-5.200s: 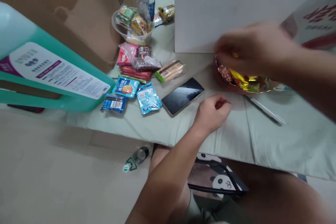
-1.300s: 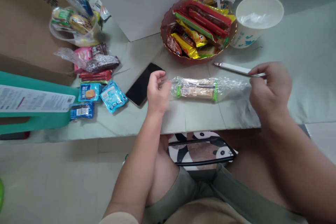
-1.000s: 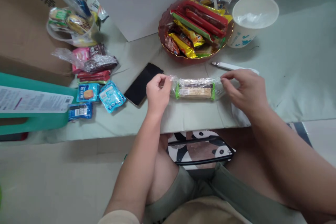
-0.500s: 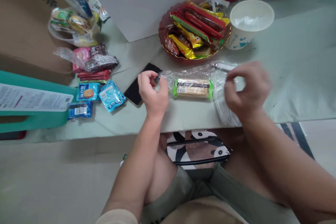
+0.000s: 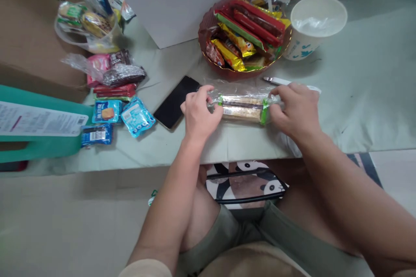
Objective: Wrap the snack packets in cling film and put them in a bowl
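Note:
A pack of biscuits (image 5: 244,110) with green ends lies flat near the table's front edge. Clear plastic film (image 5: 238,87) covers it; whether this is a bag or a loose sheet I cannot tell. At the pack's left end, my left hand (image 5: 202,114) pinches the film between thumb and fingers. My right hand (image 5: 296,110) is closed on the film at the other end, its fingertips close to the green edge. A pen (image 5: 279,81) lies just behind my right hand, on something white that is partly hidden.
Behind the pack stand a red bowl (image 5: 208,54) of wrapped snacks and a paper cup (image 5: 300,45). A black phone (image 5: 177,103) lies left of my left hand. Farther left are blue snack packets (image 5: 138,117), a plastic tub (image 5: 69,40) of snacks, a green holder (image 5: 42,150) and a cardboard box (image 5: 29,43).
My right hand has come down and left to the right end of the pack. My left hand has shifted slightly right. The film now lies closer over the biscuits.

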A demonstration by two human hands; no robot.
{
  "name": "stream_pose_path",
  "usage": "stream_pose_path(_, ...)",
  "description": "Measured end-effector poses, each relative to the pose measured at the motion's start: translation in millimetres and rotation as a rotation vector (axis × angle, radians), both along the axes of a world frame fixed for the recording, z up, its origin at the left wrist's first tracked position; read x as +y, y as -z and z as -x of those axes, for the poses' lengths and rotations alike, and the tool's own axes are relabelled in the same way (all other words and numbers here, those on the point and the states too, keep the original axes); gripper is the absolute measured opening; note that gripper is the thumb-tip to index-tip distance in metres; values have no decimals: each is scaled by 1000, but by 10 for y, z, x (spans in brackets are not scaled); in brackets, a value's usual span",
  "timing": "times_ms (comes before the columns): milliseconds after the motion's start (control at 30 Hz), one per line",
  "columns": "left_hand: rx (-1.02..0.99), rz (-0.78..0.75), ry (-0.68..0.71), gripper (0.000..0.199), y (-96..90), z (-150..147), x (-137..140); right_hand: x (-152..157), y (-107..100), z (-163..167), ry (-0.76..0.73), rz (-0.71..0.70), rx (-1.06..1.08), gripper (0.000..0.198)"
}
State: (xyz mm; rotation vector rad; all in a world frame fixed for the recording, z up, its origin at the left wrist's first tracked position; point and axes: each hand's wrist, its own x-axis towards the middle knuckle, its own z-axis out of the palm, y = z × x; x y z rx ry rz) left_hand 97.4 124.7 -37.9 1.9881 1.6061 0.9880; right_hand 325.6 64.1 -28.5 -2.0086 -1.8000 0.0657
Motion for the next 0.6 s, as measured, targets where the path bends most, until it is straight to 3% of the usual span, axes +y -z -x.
stream_pose_path(133, 3, -59, 61, 17, -102, 63, -36, -74, -120, -14, -47, -137, 54, 5)
stream_pose_path(267, 145, -73, 206, 15, -234, 203, -176, -244, -280, -67, -375, -113, 191, 9)
stream_pose_path(367, 294, 24, 392, 17, -321, 339, -339, -367, -331, -110, -659, 75, 209, 13)
stream_pose_path(433, 336, 66, 471, 22, -360, 427, -435, -408, -337, -140, -757, 302, 225, 19)
stream_pose_path(533, 318, 123, 540, 25, -402, 552, -527, -411, -345, -198, -788, 614, 371, 31)
stream_pose_path(600, 235, 191, 574, 29, -422, 617, -558, -390, -354, -224, -736, 651, 465, 39)
